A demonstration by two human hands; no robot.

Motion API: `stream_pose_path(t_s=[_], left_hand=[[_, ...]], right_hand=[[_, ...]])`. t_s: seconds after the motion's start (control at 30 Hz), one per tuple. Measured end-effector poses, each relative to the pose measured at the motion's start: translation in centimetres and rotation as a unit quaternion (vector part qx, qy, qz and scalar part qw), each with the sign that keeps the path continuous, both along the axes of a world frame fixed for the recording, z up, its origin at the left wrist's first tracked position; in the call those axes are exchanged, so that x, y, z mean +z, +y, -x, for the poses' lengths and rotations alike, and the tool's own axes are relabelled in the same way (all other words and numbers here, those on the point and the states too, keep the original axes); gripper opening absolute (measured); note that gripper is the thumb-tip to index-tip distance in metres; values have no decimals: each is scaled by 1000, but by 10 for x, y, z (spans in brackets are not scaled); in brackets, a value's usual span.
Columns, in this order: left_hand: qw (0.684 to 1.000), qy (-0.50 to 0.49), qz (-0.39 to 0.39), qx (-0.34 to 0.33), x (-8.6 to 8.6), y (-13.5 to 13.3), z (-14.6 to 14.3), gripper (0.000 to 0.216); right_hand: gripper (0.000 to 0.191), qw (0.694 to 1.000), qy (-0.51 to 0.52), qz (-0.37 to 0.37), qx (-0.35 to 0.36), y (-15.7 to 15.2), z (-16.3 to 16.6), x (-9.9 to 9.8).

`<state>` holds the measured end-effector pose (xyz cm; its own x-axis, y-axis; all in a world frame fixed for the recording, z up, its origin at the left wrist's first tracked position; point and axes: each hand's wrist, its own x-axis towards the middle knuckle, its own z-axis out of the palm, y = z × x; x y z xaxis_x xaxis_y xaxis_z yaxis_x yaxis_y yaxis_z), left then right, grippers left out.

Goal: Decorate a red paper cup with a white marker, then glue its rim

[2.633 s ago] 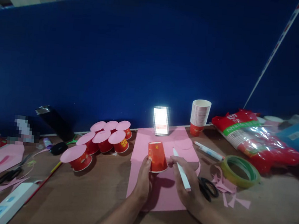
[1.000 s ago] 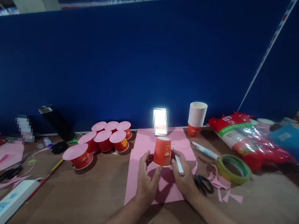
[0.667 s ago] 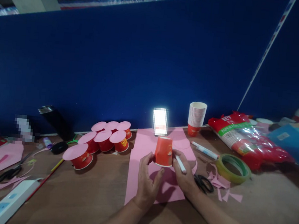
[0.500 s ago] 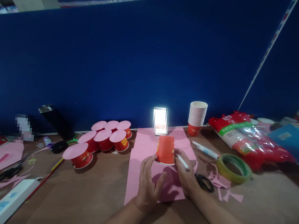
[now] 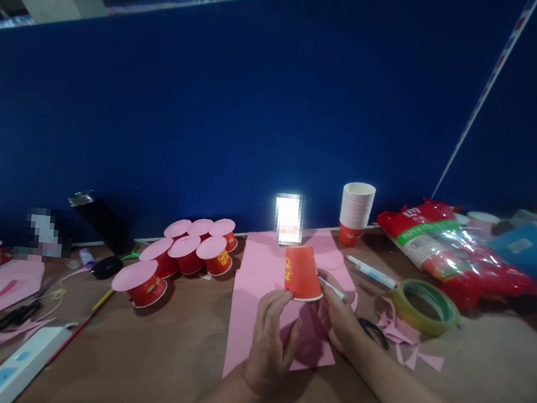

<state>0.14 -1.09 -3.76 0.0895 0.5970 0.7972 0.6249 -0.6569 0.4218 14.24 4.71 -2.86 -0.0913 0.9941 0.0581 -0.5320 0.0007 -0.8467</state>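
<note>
A red paper cup point(image 5: 303, 273) is upside down and slightly tilted, held between both hands above a pink paper sheet point(image 5: 249, 326). My left hand point(image 5: 270, 341) has its fingertips on the cup's lower left rim, with the thumb standing apart. On the other side, my right hand point(image 5: 340, 322) grips a white marker pen point(image 5: 335, 288) and steadies the cup's right side; some of its fingers are hidden behind the cup. Black-handled scissors point(image 5: 374, 332) lie partly under my right wrist, near pink paper scraps point(image 5: 398, 331).
To the left stand several upturned red cups topped with pink discs point(image 5: 184, 246). Behind are a bright blurred screen point(image 5: 288, 218) and a stack of cups point(image 5: 356, 210). At right lie another marker point(image 5: 373, 273), a tape roll point(image 5: 401, 306) and a bag of cups point(image 5: 440, 243). A power strip point(image 5: 20, 361) is front left.
The cup has turned and tilted between my hands, so more yellow lettering shows on its left side. Both hands have shifted slightly right with it.
</note>
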Motion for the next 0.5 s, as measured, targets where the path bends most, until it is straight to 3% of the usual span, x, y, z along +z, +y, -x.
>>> stream_pose_path(t_s=[0.5], left_hand=[[999,-33,-2,12,4,8,3,48]], right_hand=[[30,1000,4,4,19,-6,2,5]])
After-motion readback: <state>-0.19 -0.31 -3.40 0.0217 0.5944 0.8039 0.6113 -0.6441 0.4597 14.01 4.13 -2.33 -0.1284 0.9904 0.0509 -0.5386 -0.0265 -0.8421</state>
